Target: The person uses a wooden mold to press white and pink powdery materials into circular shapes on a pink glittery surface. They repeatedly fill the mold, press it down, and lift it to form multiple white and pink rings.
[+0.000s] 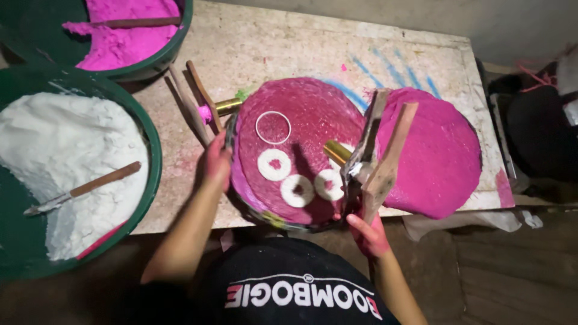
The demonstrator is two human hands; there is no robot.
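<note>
Green tub of white powder (60, 150); another holds pink powder (129, 36).

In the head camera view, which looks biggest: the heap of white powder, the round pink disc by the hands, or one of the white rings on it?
1. Heap of white powder, though it lies nearer the camera.
2. Round pink disc.
3. White ring, by far the smallest.

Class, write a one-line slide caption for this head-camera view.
Left hand steadies a round pink tray bearing white rings while the right hand holds a wooden-handled tool above it.
</note>
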